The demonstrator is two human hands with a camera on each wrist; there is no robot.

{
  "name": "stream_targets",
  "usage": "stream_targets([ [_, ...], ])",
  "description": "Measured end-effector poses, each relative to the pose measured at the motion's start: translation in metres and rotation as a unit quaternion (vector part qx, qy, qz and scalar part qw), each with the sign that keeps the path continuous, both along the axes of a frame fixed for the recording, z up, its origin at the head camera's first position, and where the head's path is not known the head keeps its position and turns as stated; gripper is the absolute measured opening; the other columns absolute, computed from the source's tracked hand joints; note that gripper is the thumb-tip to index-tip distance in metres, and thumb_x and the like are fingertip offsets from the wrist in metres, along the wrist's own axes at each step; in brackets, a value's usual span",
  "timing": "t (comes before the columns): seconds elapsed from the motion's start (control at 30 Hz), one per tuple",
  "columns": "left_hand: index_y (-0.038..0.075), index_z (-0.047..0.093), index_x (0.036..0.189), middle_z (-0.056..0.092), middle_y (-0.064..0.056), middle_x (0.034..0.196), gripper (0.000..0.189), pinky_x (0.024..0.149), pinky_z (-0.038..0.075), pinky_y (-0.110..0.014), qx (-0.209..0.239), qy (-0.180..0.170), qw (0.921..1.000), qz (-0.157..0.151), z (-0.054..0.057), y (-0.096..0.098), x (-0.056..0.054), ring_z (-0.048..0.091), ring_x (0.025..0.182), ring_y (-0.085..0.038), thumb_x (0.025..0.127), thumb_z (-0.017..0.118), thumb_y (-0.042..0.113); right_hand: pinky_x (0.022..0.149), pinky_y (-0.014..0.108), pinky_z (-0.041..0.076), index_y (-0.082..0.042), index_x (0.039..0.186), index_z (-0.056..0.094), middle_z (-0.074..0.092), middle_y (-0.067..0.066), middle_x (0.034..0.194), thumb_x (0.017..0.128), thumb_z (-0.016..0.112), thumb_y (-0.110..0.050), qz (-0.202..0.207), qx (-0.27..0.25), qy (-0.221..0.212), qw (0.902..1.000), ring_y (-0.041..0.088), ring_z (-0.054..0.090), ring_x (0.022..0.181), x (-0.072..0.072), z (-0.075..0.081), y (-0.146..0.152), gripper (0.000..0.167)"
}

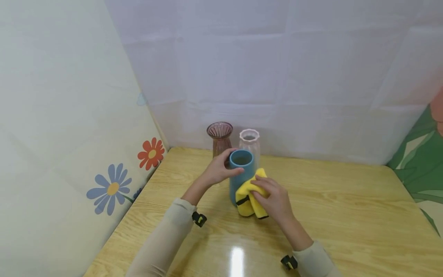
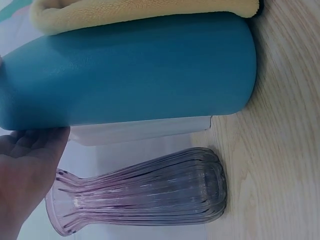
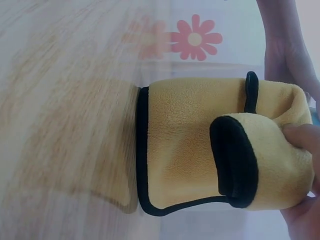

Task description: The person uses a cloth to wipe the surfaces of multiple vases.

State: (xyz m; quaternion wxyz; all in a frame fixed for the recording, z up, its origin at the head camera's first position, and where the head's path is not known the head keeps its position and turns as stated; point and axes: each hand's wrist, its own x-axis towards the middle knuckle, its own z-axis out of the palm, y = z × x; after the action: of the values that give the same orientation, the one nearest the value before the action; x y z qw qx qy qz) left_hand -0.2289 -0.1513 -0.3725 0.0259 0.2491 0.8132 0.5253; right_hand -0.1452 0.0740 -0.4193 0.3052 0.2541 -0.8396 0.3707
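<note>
A blue vase [image 1: 241, 175] stands upright on the table, and its smooth side fills much of the left wrist view. My left hand [image 1: 219, 169] grips it near the rim, thumb on the near side and fingers round the back. In my right hand [image 1: 275, 198] is a yellow cloth [image 1: 246, 207] with black edging, pinched between thumb and fingers. The cloth lies against the vase's right side and hangs down close to the tabletop. Part of the vase's lower right side is hidden behind it.
Behind the blue vase stand a purple ribbed glass vase [image 1: 220, 139] and a pale pink vase [image 1: 250, 139] with a scalloped rim. The wooden table [image 1: 339, 207] meets a white sheet wall [image 1: 235, 69] at the back. A flower-printed panel [image 1: 69, 115] borders the left side.
</note>
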Motion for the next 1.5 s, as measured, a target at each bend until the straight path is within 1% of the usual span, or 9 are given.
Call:
stream_targets([
  [0.27,0.011,0.046,0.147,0.063,-0.012,0.132,0.073,0.103,0.051,-0.046,0.006,0.002,0.9999,-0.010,-0.003,0.000,-0.003,0.060,0.123,-0.029,0.086,0.082,0.026,0.095,0.045,0.055,-0.009,0.104,0.078,0.074,0.013,0.116,0.074,0.089,-0.004,0.002,-0.005,-0.006,1.0000,0.033,0.070,0.108,-0.001,-0.003,0.001,0.032],
  [0.43,0.012,0.047,0.148,0.063,-0.012,0.132,0.073,0.102,0.051,-0.047,0.009,-0.002,0.9999,-0.013,-0.004,-0.002,-0.004,0.060,0.123,-0.029,0.086,0.082,0.024,0.095,0.046,0.056,-0.009,0.105,0.078,0.074,0.013,0.116,0.075,0.088,-0.005,0.004,-0.004,-0.020,0.9998,0.033,0.070,0.107,-0.002,-0.009,0.001,0.032],
  [0.67,0.011,0.046,0.149,0.063,-0.011,0.132,0.074,0.103,0.051,-0.047,-0.001,-0.001,0.9998,-0.018,-0.003,0.000,-0.004,0.060,0.123,-0.029,0.086,0.082,0.025,0.097,0.047,0.054,-0.009,0.104,0.078,0.074,0.013,0.115,0.076,0.088,-0.005,0.004,-0.003,-0.043,0.9991,0.033,0.070,0.108,-0.001,-0.013,0.003,0.031],
  [0.83,0.010,0.046,0.148,0.063,-0.012,0.132,0.073,0.103,0.051,-0.047,0.003,-0.007,0.9998,-0.020,-0.004,-0.001,-0.004,0.060,0.124,-0.029,0.086,0.082,0.024,0.095,0.048,0.055,-0.009,0.104,0.078,0.074,0.013,0.113,0.075,0.088,-0.005,0.004,0.011,-0.054,0.9985,0.033,0.070,0.107,0.001,-0.017,0.004,0.031],
  [1.0,0.011,0.046,0.148,0.063,-0.012,0.133,0.073,0.102,0.051,-0.048,0.003,-0.001,0.9997,-0.024,-0.003,-0.001,-0.004,0.059,0.125,-0.030,0.086,0.081,0.024,0.095,0.050,0.055,-0.009,0.102,0.078,0.075,0.012,0.112,0.074,0.088,-0.003,0.000,0.019,-0.066,0.9976,0.033,0.070,0.107,0.001,-0.020,0.006,0.030],
  [1.27,0.011,0.045,0.148,0.062,-0.012,0.133,0.072,0.102,0.051,-0.049,0.002,0.005,0.9997,-0.025,-0.003,-0.002,-0.006,0.059,0.125,-0.031,0.087,0.081,0.024,0.095,0.052,0.055,-0.008,0.102,0.078,0.075,0.013,0.111,0.077,0.087,-0.005,0.004,0.043,-0.104,0.9937,0.034,0.070,0.105,0.002,-0.018,0.008,0.027],
  [1.5,0.011,0.045,0.149,0.063,-0.012,0.132,0.072,0.101,0.052,-0.047,-0.002,0.005,0.9996,-0.028,-0.002,-0.002,-0.006,0.060,0.123,-0.030,0.087,0.081,0.024,0.093,0.051,0.056,-0.009,0.102,0.078,0.075,0.011,0.110,0.078,0.086,-0.006,0.005,0.067,-0.136,0.9885,0.032,0.070,0.104,0.002,-0.018,0.010,0.026],
])
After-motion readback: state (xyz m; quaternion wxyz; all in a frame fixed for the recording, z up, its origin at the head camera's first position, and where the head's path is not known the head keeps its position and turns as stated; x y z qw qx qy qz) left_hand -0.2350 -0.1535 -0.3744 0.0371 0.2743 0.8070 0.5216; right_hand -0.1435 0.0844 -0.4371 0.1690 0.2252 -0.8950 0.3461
